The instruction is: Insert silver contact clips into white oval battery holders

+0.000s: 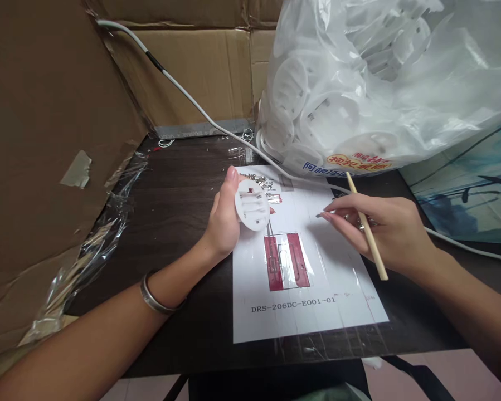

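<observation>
Left hand [224, 217] clamped on tilted white disc [252, 207], sheet [249, 273] beneath; right hand [394, 225] closed around wooden stick [365, 223], small dark piece [318, 215] at its fingertips [327, 216]; apparently picking-up step; next move calls for steady pinch.

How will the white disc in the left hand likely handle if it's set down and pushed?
The white disc looks stiff, its face showing no sag in the left hand. It is probably light, being small and plastic-looking. Its round outline suggests it could roll if stood on edge.
</observation>
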{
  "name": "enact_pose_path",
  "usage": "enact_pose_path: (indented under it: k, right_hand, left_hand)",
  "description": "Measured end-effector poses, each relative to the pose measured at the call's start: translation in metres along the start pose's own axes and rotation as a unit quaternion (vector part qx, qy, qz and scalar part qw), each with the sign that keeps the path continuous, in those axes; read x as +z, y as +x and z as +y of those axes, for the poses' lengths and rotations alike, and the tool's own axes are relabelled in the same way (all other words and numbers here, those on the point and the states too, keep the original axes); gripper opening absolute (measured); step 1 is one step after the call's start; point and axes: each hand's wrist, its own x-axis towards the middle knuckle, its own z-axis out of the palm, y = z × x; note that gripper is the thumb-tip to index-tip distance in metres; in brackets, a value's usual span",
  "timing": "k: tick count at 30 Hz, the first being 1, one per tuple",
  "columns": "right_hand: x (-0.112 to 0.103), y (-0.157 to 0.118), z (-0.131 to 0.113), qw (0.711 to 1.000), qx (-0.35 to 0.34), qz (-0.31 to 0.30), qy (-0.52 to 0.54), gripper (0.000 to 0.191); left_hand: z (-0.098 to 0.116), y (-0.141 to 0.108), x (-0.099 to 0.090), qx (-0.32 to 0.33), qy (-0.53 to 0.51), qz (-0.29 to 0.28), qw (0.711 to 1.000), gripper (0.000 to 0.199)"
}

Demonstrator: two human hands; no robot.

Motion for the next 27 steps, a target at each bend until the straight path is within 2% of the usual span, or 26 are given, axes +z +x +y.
enact_pose_path:
  k: [3,5,8,11,14,17,20,24,27]
  right_hand:
    - [0.017,0.024,-0.017,0.997,-0.046,0.026,0.061,0.005]
    - [0.036,0.037,-0.027,0.987,0.015,0.076,0.138,0.006]
    - [0.066,0.046,-0.035,0.934,0.122,0.145,0.302,0.006]
    - [0.086,0.046,-0.037,0.883,0.166,0.159,0.408,0.008]
    - [0.089,0.043,-0.034,0.875,0.162,0.122,0.440,0.012]
    - [0.085,0.041,-0.031,0.891,0.144,0.093,0.420,0.015]
    - [0.087,0.038,-0.030,0.902,0.126,0.096,0.402,0.016]
    - [0.089,0.035,-0.037,0.899,0.127,0.136,0.397,0.018]
    - [0.067,0.042,-0.045,0.873,0.143,0.224,0.410,0.015]
  left_hand:
    - [0.002,-0.003,-0.002,0.013,-0.005,0.020,1.000,0.062]
    - [0.004,-0.006,-0.003,0.002,-0.006,0.020,1.000,0.062]
    - [0.005,-0.011,-0.005,-0.028,-0.002,0.013,1.000,0.063]
    - [0.005,-0.013,-0.005,-0.039,-0.002,0.017,0.999,0.064]
    - [0.004,-0.013,-0.004,-0.039,-0.007,0.020,0.999,0.065]
    - [0.004,-0.013,-0.004,-0.039,-0.009,0.027,0.999,0.065]
    - [0.005,-0.014,-0.004,-0.038,-0.010,0.029,0.999,0.065]
    - [0.004,-0.012,-0.006,-0.040,-0.018,0.031,0.999,0.066]
    - [0.004,-0.010,-0.007,-0.033,-0.017,0.016,0.999,0.067]
